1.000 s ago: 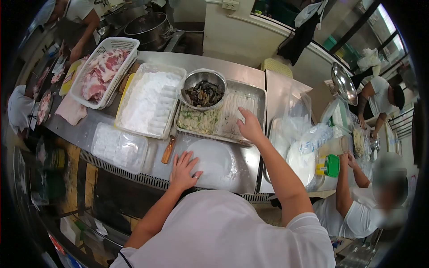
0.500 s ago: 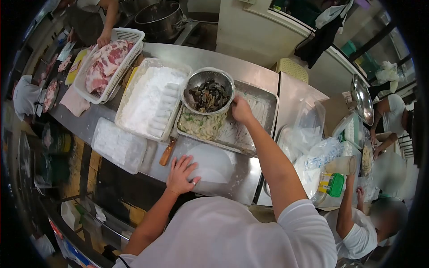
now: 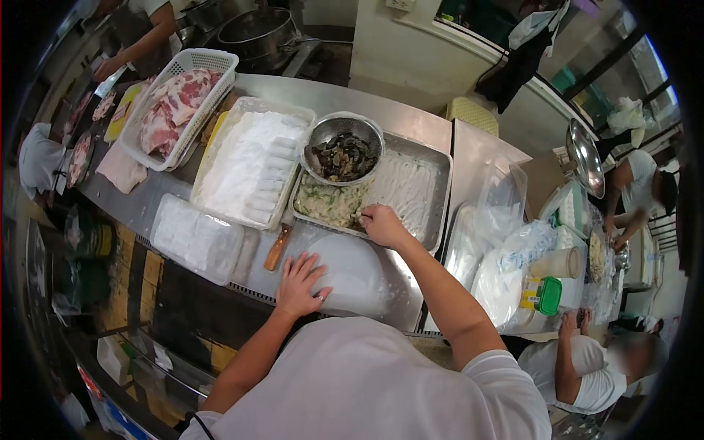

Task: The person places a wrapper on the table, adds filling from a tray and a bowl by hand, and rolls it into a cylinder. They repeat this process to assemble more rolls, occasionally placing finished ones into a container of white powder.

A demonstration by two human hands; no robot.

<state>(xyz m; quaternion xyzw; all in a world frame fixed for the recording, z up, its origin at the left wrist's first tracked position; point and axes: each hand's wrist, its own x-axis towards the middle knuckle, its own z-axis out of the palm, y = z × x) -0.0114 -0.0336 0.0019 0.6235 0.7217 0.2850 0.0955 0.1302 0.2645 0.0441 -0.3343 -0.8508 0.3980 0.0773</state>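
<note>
The current step is handwork at the pale, green-flecked mixture point(image 3: 330, 203), which lies in the near-left part of the metal tray point(image 3: 446, 192), partly beneath the metal bowl point(image 3: 341, 123); the right hand point(image 3: 383, 225) is at its edge, fingers curled together, but whether they grip any cannot be told; the left hand point(image 3: 296, 290) rests palm-down, fingers spread, holding nothing, beside the wooden handle point(image 3: 276, 251) on the counter point(image 3: 402, 286); the next move calls for clearance from the tray rim.

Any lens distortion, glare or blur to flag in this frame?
Head view: wide-angle distortion bows the steel counter, with dark corners; bright glints on the round metal dish; a co-worker's head, lower right, is blurred; the left hand looks reasonably sharp.
</note>
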